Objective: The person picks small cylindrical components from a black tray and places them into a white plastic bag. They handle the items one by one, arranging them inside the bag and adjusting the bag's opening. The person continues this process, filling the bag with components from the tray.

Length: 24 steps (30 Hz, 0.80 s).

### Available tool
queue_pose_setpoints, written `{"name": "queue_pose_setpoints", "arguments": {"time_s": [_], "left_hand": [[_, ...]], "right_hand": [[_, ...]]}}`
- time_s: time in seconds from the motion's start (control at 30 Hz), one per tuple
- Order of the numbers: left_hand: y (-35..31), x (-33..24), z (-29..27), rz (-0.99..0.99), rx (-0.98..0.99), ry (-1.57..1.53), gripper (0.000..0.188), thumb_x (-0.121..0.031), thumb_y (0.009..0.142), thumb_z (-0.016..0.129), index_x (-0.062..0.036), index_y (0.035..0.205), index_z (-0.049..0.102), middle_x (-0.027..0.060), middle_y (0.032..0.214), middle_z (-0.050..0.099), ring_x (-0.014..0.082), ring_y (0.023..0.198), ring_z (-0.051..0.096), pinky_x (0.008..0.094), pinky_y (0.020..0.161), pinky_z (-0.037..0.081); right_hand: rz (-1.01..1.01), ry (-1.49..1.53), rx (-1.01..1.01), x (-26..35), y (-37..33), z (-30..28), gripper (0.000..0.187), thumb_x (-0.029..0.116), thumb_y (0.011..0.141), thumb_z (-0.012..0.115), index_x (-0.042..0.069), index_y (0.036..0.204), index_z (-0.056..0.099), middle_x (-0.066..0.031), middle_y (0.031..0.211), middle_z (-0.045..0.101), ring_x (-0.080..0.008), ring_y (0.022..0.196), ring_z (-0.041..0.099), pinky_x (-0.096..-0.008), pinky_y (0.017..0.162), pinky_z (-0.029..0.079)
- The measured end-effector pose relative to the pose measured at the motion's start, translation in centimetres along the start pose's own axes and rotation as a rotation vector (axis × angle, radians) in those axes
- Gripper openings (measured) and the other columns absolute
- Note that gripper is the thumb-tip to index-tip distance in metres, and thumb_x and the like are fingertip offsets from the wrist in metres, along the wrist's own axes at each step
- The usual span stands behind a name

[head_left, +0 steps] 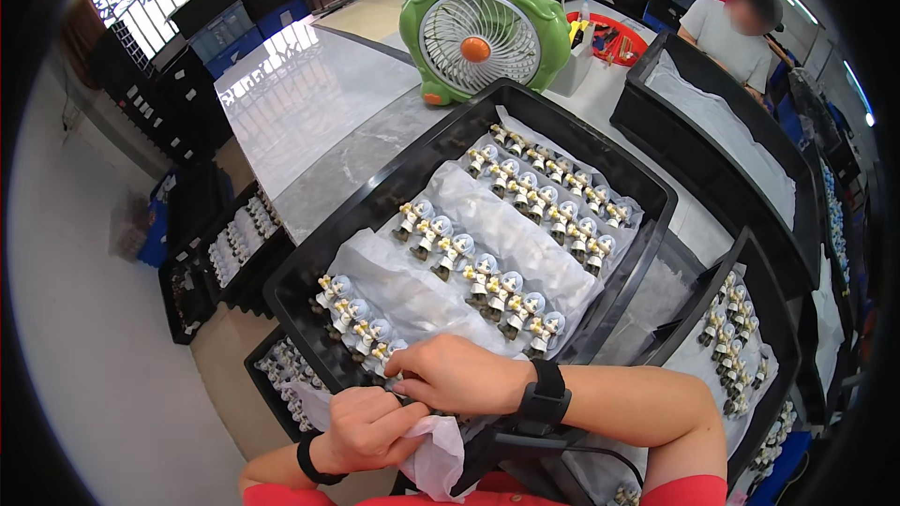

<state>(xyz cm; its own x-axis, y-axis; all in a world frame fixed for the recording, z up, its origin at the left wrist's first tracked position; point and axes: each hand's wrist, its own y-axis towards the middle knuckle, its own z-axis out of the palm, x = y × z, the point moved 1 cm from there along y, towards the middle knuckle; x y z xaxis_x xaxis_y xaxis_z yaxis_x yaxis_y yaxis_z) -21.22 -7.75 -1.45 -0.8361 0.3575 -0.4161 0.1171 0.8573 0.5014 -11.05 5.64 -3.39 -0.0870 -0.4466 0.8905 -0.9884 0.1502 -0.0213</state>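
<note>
In front of me a black plastic tray [619,281] holds rows of small figurines [502,286] with pale blue hair, white clothes and yellow details. Strips of white tissue paper [511,225] lie between the rows. At the tray's near edge my left hand [367,426] is closed, with a loose tissue sheet [439,459] gathered in its fingers. My right hand [459,373] reaches across just above it, fingers curled at the nearest row of figurines. Whatever sits between its fingertips is hidden. A black band is on each wrist.
Behind the tray stands a green cartoon-shaped fan [480,33] on a grey table [323,122]. A paper-lined black bin [722,159] is at the back right, near a seated person [741,33]. Another figurine tray [736,347] lies right; more trays [246,239] sit low at left.
</note>
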Motion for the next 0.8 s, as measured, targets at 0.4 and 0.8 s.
{"name": "queue_pose_setpoints", "arguments": {"time_s": [0.4,0.8], "left_hand": [[0.13,0.03,-0.02,-0.010,0.002,-0.015,0.017,-0.015,0.059,0.072,-0.0096,0.075,0.067,0.0010,0.055,0.047,0.0192,0.045,0.047,0.0305,0.042,0.033],[0.08,-0.07,-0.15,0.002,-0.018,-0.021,0.018,-0.014,0.060,0.070,-0.0083,0.077,0.067,0.0022,0.056,0.047,0.0200,0.046,0.047,0.0315,0.042,0.034]], "right_hand": [[0.013,-0.009,0.033,-0.07,0.06,-0.20,0.024,0.018,0.083,0.059,-0.001,0.098,0.063,-0.0229,0.082,0.064,-0.0388,0.080,0.062,-0.0439,0.073,0.048],[0.027,-0.042,0.079,0.00,0.12,-0.50,0.026,0.017,0.084,0.058,0.001,0.104,0.062,-0.0211,0.086,0.065,-0.0359,0.080,0.063,-0.0411,0.073,0.049]]}}
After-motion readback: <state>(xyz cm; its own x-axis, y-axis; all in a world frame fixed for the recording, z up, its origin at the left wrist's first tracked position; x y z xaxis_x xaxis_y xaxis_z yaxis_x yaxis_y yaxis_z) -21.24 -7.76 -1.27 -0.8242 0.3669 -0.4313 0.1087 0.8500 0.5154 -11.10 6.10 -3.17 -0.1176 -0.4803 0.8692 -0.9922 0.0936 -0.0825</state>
